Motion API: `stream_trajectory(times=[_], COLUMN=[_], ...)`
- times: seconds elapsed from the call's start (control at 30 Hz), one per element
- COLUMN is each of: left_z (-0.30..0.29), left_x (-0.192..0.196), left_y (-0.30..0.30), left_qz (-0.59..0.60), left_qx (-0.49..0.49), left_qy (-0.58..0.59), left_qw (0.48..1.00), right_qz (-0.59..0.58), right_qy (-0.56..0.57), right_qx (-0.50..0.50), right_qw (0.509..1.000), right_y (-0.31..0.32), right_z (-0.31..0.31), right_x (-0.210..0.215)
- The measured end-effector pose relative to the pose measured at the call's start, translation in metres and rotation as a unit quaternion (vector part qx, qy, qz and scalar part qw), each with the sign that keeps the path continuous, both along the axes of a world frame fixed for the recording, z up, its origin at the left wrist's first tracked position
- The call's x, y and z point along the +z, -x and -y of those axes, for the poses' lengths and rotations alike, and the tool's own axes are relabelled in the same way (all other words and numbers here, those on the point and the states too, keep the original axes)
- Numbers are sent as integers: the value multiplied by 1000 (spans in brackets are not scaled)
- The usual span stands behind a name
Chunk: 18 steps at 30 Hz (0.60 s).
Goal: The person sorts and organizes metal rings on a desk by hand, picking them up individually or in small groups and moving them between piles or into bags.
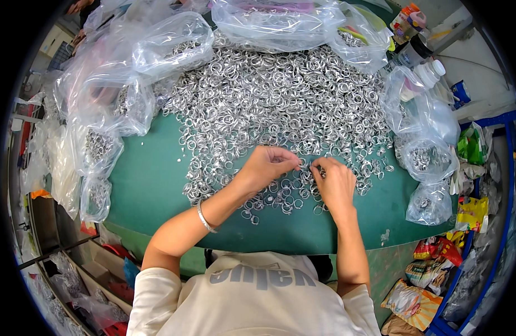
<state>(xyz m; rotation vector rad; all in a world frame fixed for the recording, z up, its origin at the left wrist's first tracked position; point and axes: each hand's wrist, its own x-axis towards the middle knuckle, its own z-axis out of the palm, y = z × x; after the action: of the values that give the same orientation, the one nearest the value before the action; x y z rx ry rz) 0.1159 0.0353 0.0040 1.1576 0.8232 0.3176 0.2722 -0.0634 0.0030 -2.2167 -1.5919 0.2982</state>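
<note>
A wide heap of silver-coloured metal rings [280, 92] covers the middle and far side of the green table [151, 190]. At the heap's near edge, my left hand [267, 165] is closed in a pinch, with a ring [301, 163] at its thumb and fingertips. Just to its right, my right hand [335, 180] has its fingers curled together and pointing down among the rings; whatever they hold is hidden. Several loose rings [286, 203] lie on the green surface below and between both hands. A silver bangle sits on my left forearm.
Clear plastic bags with rings line the table's left [98, 145], far [269, 25] and right [429, 159] edges. Bottles [429, 73] stand at the back right. A blue rack [507, 168] and colourful packets [413, 302] are at the right. Drawers [87, 260] stand at the lower left.
</note>
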Motion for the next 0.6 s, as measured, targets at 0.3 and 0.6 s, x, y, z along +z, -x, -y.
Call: stream_trajectory(times=[0.3,0.6], left_z=[1,11], left_x=[7,14], left_y=[6,13], left_qz=[53,129], left_qx=[35,20], left_qy=[230,359], left_qw=[971,924], right_qz=[-260,-698], right_qy=[-141,-91], right_qx=[7,-78], right_qw=[955,706], right_y=[-9,8], right_z=[6,27], right_x=[-3,26])
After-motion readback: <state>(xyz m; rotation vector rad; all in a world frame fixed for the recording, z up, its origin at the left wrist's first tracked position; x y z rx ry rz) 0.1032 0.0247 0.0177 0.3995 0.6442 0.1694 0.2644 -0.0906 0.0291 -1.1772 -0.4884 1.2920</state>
